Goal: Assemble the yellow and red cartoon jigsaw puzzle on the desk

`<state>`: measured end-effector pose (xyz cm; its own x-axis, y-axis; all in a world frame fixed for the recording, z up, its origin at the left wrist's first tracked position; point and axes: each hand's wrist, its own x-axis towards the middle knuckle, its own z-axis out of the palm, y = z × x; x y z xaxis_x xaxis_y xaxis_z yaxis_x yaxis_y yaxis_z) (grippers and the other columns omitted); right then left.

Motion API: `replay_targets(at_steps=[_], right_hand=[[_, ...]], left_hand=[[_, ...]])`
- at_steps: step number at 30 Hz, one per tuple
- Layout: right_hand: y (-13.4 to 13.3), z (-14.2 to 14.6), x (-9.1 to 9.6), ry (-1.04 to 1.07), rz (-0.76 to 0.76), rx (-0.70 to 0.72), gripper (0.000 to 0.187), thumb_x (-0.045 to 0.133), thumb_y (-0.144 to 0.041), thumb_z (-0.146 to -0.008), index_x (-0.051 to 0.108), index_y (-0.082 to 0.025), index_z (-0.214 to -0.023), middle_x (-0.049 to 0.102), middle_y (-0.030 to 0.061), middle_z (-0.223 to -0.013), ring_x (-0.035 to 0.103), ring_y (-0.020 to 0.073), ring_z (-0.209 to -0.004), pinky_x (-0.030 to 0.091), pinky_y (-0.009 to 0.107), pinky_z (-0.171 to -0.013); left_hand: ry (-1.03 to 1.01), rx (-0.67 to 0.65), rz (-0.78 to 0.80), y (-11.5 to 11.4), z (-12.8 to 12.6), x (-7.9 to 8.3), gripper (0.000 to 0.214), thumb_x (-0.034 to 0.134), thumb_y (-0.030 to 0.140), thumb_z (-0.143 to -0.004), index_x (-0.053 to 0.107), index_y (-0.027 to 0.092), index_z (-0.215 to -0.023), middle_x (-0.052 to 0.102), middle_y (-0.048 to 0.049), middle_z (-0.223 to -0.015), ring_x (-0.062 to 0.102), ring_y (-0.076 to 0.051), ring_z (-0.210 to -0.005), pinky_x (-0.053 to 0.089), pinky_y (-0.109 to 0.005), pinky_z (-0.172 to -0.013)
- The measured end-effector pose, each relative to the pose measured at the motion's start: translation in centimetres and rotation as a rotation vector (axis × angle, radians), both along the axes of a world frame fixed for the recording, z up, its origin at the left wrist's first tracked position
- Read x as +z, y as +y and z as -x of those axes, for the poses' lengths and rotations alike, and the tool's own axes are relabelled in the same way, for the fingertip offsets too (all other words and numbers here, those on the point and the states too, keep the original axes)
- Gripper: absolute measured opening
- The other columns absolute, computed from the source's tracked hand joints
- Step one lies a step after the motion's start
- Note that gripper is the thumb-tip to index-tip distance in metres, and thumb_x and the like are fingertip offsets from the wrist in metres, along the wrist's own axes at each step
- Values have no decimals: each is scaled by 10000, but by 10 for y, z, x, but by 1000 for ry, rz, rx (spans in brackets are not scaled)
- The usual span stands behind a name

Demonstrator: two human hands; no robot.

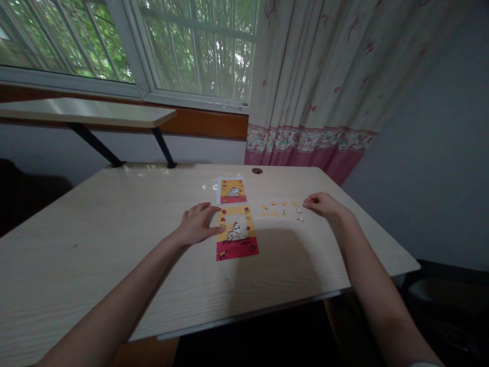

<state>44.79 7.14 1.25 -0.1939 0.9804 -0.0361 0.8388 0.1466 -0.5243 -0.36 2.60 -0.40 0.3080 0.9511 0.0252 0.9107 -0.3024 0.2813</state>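
Observation:
A yellow and red jigsaw puzzle (244,248) with a white cartoon animal lies flat on the table; pale gaps show in its upper part. My left hand (197,224) rests at its left edge, thumb and fingers apart, the fingertips touching the border. Beyond the puzzle is a smaller picture card (233,196) with a similar drawing. Loose small puzzle pieces (283,210), yellow and white, are spread in rows on the right. At the right end of these rows my right hand (322,204) has its fingers pinched together; whatever they hold is too small to make out.
The pale wooden table (160,285) has a round cable hole (257,171) near its back edge. A raised shelf (114,113) on black legs stands at the back left. Behind the table hang long curtains (305,102) beside a window (198,51).

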Motion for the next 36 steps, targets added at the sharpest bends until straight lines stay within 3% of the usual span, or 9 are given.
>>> replay_targets(at_steps=[4, 8, 17, 22, 28, 31, 36], right_hand=[[0, 11, 1, 19, 70, 76, 329, 601, -447, -687, 649, -121, -692, 596, 23, -617, 470, 105, -547, 356, 229, -530], [-4, 30, 6, -50, 7, 92, 296, 600, -419, -721, 663, -131, -729, 596, 23, -628, 474, 108, -561, 352, 229, -539], [-15, 68, 14, -148, -70, 196, 278, 645, -402, -728, 683, -158, -857, 638, 33, -717, 514, 110, -587, 348, 222, -558], [-15, 54, 19, -214, -139, 124, 240, 544, -356, -788, 687, -163, -788, 639, 32, -670, 517, 119, -587, 342, 233, -560], [-13, 22, 20, -180, -142, -11, 274, 536, -373, -742, 681, -142, -727, 615, 35, -616, 507, 128, -576, 323, 229, -514], [-12, 12, 16, -167, -117, -23, 259, 539, -351, -730, 683, -136, -746, 631, 37, -645, 508, 124, -573, 338, 227, -527], [-12, 14, 14, -254, -98, -6, 307, 485, -349, -793, 690, -131, -724, 629, 46, -620, 505, 130, -562, 332, 238, -539]], left_hand=[[-25, 20, -29, 0, -2, 0, 714, 451, 726, -707, 520, 257, -1241, 456, -119, -1357, 389, -361, -1249, 313, -525, -971], [-39, 102, -58, -3, -9, -1, 738, 393, 720, -734, 501, 208, -1256, 464, -134, -1352, 410, -357, -1227, 318, -521, -961], [-5, 159, -78, -7, -21, -3, 959, 512, 786, -576, 408, 190, -1320, 427, -166, -1369, 380, -394, -1226, 279, -590, -963], [-18, 154, -73, -8, -22, -2, 937, 514, 784, -581, 411, 211, -1316, 433, -171, -1355, 391, -399, -1210, 280, -594, -953], [-37, 140, -77, -7, -20, -2, 920, 520, 769, -603, 399, 215, -1327, 447, -183, -1340, 402, -403, -1198, 279, -592, -944], [-66, 145, -54, -6, -17, -2, 910, 478, 771, -642, 373, 197, -1341, 447, -186, -1345, 407, -394, -1205, 296, -580, -945], [-39, 139, -54, -4, -15, -4, 991, 511, 791, -589, 366, 155, -1335, 436, -204, -1348, 390, -411, -1216, 283, -609, -953]])
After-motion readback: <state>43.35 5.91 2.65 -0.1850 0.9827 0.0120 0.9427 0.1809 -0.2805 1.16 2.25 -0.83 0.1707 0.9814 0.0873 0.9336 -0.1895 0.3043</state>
